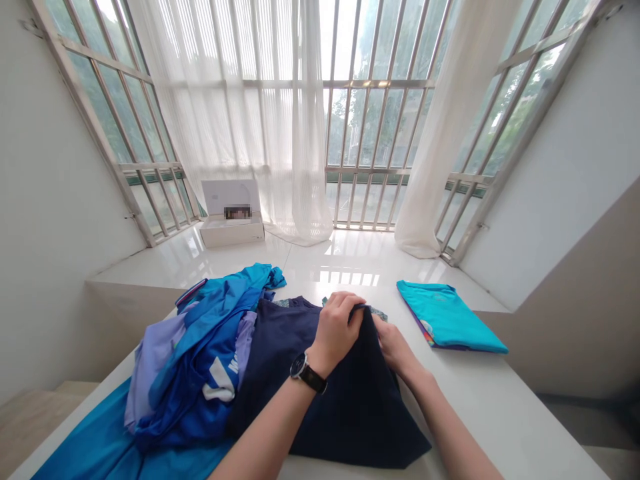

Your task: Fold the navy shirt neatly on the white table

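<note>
On white table (pixel 520 427), left hand (pixel 336 330), right hand (pixel 393 343) clamped on one navy shirt (pixel 320 407), one teal shirt (pixel 447 319) nearby

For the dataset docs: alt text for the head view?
The left hand and right hand hold the top of a navy garment on a white counter, between a heap of blue clothes and a folded turquoise shirt. Sheer curtains and barred windows lie beyond.

a barred window (pixel 380 83) fills the far end, with trees (pixel 345 127) behind it and daylight pouring through. sheer white curtains (pixel 285 133) hang across it. below the window runs a glossy white ledge (pixel 210 263) with an open white box (pixel 231 230) on it, its label blurred. white walls (pixel 60 200) flank the window on both sides.
</note>
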{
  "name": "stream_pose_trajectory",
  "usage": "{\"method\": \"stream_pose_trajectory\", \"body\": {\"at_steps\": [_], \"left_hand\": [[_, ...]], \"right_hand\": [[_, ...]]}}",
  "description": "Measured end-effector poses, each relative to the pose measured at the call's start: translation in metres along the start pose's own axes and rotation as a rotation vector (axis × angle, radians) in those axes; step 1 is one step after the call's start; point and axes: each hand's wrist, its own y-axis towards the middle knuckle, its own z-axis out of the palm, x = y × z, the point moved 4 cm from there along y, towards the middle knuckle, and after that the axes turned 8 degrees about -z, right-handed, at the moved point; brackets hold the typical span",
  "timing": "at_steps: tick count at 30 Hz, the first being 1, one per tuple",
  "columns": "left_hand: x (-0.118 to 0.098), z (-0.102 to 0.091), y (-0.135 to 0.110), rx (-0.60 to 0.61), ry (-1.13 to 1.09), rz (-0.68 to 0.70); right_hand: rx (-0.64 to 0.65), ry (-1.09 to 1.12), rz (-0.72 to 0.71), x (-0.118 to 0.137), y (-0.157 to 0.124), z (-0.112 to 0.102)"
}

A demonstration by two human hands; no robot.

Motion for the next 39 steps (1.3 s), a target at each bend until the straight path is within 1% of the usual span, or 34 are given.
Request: {"method": "stream_pose_trajectory", "body": {"at_steps": [2,3,5,7,8,10,12,15,17,19,21,23,24,26,28,29,30,32,33,34,35,37,38,39], "left_hand": [[0.009,0.022,0.011,0.102,0.065,-0.062],[0.015,0.033,0.014,0.169,0.096,-0.088],[0.029,0.052,0.013,0.313,0.157,-0.113],[0.043,0.059,0.005,0.418,0.211,-0.112],[0.049,0.057,-0.001,0.45,0.232,-0.11],[0.056,0.048,-0.011,0.488,0.26,-0.109],[0.056,0.035,-0.019,0.509,0.266,-0.113],[0.044,0.022,-0.025,0.515,0.252,-0.137],[0.034,0.022,-0.028,0.526,0.265,-0.153],[0.027,0.027,-0.03,0.528,0.271,-0.173],[0.025,0.035,-0.031,0.502,0.211,-0.213],[0.03,0.042,-0.033,0.451,0.065,-0.302],[0.035,0.045,-0.033,0.425,-0.027,-0.373],[0.048,0.051,-0.035,0.39,-0.223,-0.565],[0.059,0.055,-0.038,0.363,-0.421,-0.757],[0.063,0.056,-0.038,0.34,-0.511,-0.817],[0.065,0.056,-0.038,0.307,-0.584,-0.846],[0.067,0.054,-0.037,0.22,-0.664,-0.844],[0.068,0.053,-0.036,0.176,-0.675,-0.835],[0.069,0.052,-0.037,0.137,-0.676,-0.838],[0.07,0.051,-0.038,0.101,-0.677,-0.849],[0.071,0.049,-0.039,0.023,-0.696,-0.88],[0.071,0.047,-0.04,-0.036,-0.727,-0.897],[0.071,0.043,-0.04,-0.107,-0.778,-0.914]], "right_hand": [[-0.142,0.134,0.124,-0.015,0.002,-0.013],[-0.196,0.165,0.18,-0.022,0.002,-0.019],[-0.257,0.183,0.26,-0.035,0.003,-0.024],[-0.275,0.209,0.294,-0.042,0.003,-0.023],[-0.27,0.218,0.295,-0.044,0.004,-0.021],[-0.25,0.231,0.283,-0.044,0.006,-0.015],[-0.237,0.241,0.273,-0.042,0.008,-0.01],[-0.25,0.232,0.269,-0.039,0.007,-0.009],[-0.269,0.215,0.26,-0.037,0.005,-0.012],[-0.28,0.204,0.244,-0.035,0.004,-0.014],[-0.28,0.207,0.22,-0.032,0.003,-0.017],[-0.275,0.224,0.185,-0.027,0.003,-0.018],[-0.27,0.237,0.162,-0.022,0.003,-0.018],[-0.247,0.27,0.11,-0.011,0.003,-0.015],[-0.182,0.337,0.052,0.003,0.002,-0.009],[-0.128,0.392,0.022,0.01,0.001,-0.005],[-0.064,0.458,-0.008,0.017,0.0,-0.001],[0.066,0.588,-0.058,0.025,-0.002,0.005],[0.109,0.632,-0.072,0.025,-0.002,0.005],[0.116,0.64,-0.077,0.023,-0.001,0.003],[0.078,0.593,-0.076,0.017,0.0,-0.002],[-0.089,0.381,-0.057,0.002,0.003,-0.017],[-0.176,0.256,-0.049,-0.005,0.004,-0.024],[-0.236,0.146,-0.049,-0.011,0.005,-0.03]]}}
